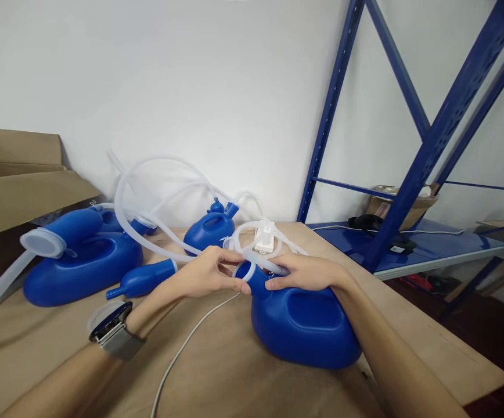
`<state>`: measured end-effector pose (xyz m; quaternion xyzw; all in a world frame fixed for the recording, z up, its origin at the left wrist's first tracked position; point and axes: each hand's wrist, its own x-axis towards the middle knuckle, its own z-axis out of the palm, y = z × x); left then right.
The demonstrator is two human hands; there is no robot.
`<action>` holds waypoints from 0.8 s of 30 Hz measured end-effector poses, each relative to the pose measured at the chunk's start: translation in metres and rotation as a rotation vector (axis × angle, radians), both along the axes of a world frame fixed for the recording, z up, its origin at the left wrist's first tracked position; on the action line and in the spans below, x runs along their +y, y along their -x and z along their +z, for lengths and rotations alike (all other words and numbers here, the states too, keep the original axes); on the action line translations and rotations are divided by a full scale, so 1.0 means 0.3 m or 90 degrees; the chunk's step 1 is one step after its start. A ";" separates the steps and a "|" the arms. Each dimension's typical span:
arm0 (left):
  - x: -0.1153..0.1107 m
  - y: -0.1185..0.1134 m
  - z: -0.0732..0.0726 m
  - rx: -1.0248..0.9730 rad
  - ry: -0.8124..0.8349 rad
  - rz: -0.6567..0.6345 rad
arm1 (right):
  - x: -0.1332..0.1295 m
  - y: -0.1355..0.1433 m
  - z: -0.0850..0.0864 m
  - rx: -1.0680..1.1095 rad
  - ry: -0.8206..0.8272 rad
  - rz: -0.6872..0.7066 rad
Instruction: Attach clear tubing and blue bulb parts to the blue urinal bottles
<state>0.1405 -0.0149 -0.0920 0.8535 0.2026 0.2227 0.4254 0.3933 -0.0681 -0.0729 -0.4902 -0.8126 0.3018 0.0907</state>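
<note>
A blue plastic urinal bottle (304, 331) with a moulded handle lies on the brown tabletop, its open neck tilted up to the left. My left hand (211, 271) is closed on the white ring (247, 271) around the bottle's mouth, thumb in front. My right hand (302, 271) wraps the top of the bottle behind the neck; a clear tube end passes by its fingers, which are partly hidden. Left of my left wrist lies a blue funnel-shaped piece (145, 280). A translucent lid (101, 316) shows partly behind my watch.
Another blue bottle (86, 264) with a hose stands on the left, and one more (208, 232) by the wall. Clear hoses (160, 158) loop behind my hands near a white power strip (264, 237). A cardboard box (29, 191) stands far left, blue shelving (409, 191) right. A cable (182, 348) crosses the tabletop.
</note>
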 end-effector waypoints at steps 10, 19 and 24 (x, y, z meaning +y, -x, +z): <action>-0.014 -0.012 -0.051 -0.089 0.102 0.046 | -0.009 0.005 -0.008 0.023 -0.016 -0.025; -0.027 -0.179 -0.109 -0.192 0.276 0.162 | -0.012 0.031 -0.018 0.036 -0.042 -0.011; -0.041 -0.140 -0.102 -0.192 0.098 0.085 | -0.009 0.032 -0.016 0.041 -0.076 0.072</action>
